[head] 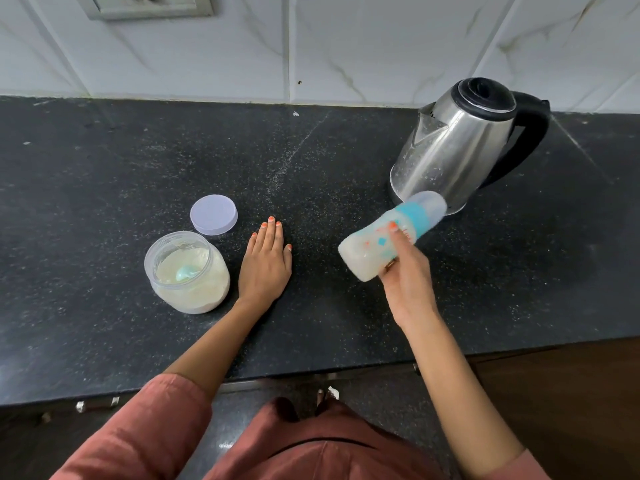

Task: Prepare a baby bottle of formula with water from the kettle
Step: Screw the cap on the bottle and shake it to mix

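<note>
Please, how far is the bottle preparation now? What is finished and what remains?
Done: the bottle holds milky liquid and its cap is on; the kettle stands on the counter. In hand: the right hand grips the tilted bottle, probably shaking it; the left hand rests flat on the counter. Left: the jar is open, scoop inside, lid beside it, so closing it remains.

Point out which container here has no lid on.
The clear plastic jar of white powder: its lilac round lid lies beside it. The steel kettle is lidded, and the right hand holds the capped baby bottle.
</note>
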Available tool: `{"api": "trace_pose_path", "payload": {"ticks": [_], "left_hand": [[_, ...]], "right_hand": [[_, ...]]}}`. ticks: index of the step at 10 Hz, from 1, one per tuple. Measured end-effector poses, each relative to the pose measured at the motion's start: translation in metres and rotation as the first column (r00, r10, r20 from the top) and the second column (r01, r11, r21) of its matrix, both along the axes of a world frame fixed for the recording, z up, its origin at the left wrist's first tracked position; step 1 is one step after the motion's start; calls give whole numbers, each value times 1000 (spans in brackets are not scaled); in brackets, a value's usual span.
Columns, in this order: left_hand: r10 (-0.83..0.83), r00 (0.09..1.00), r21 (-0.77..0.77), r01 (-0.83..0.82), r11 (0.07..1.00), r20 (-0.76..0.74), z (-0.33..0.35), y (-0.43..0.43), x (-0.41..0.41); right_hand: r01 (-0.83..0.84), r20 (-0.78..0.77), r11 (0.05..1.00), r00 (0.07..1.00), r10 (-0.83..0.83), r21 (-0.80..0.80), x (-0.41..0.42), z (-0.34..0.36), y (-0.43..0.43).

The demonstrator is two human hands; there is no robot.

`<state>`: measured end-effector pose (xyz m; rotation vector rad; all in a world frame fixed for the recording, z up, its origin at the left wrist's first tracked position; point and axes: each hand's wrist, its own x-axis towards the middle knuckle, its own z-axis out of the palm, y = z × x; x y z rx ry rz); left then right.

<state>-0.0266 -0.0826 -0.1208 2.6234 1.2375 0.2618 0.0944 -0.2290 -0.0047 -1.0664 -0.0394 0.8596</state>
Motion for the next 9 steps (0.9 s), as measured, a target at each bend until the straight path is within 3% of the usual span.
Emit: {"api": "trace_pose_path", "payload": {"ticks": [1, 2, 3, 4, 5, 6, 7, 8, 9], "left_hand": [[3, 1000, -7, -3, 1000, -9, 0, 1, 0], [4, 1000, -1, -4, 1000, -9, 0, 0, 1], [7, 1000, 2, -7, 1000, -7, -1, 0, 0], [7, 1000, 2, -7, 1000, -10, 0, 0, 0], [7, 1000, -3, -7, 1000, -15, 0, 0, 1], [5, 1000, -3, -5, 1000, -22, 1, 0, 0], [4, 1000, 3, -4, 1000, -22, 1, -1, 0], [5, 1000, -3, -5, 1000, -21, 1, 0, 0], [5, 1000, -7, -5, 1000, -27, 1, 0, 0]], "right_hand": [[-259, 223, 937, 924, 311, -233, -10, -4, -10], [-212, 202, 964, 949, 242, -162, -4, 0, -10], [69, -41, 996, 997, -66, 61, 7, 6, -2], [39, 29, 999, 999, -40, 13, 0, 4, -1], [-263, 241, 940, 919, 312, -215, -14, 0, -11], [-223, 192, 965, 950, 247, -139, -9, 2, -9], [46, -44, 998, 998, -45, 33, 2, 4, 1], [-71, 64, 996, 995, 74, -47, -4, -2, 0], [-316, 274, 912, 881, 385, -263, -13, -5, -11]]}}
